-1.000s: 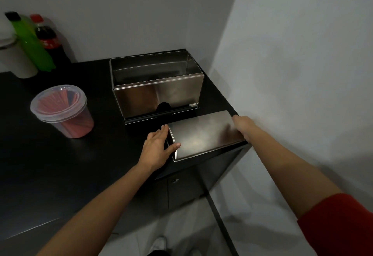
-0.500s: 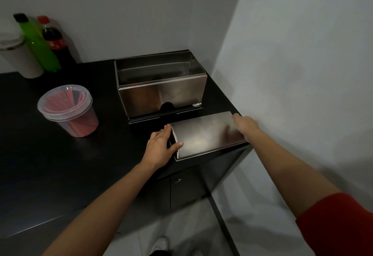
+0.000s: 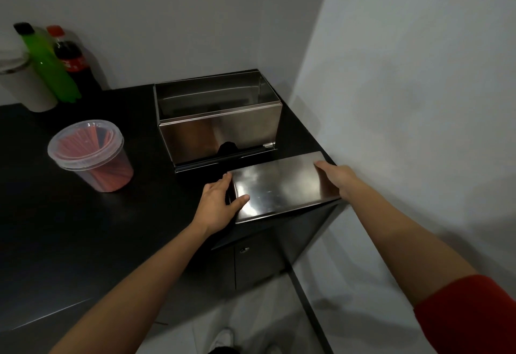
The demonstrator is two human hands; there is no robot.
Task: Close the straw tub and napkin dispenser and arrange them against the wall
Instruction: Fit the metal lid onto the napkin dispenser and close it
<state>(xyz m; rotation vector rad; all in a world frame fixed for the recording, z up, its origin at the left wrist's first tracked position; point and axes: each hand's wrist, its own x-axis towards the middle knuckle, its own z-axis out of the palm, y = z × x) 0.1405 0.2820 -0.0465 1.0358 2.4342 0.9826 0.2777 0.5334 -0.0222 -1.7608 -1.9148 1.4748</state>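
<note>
I've got the steel lid pinched at both ends, left hand with its thumb curled over the top, right hand wrapped on the far end. It sits at the black counter corner, just in front of the open napkin dispenser; a slip drops it off that edge. The straw tub, lidded, stands left of the dispenser; grey walls behind and right

A single head-worn camera is looking forward and steeply down from above the tabletop, facing the room corner at 12 o'clock. It is sitting close, with both forearms stretching in from 6 o'clock. The wide lens is bending the walls, and the floor is showing at 6 o'clock.
</note>
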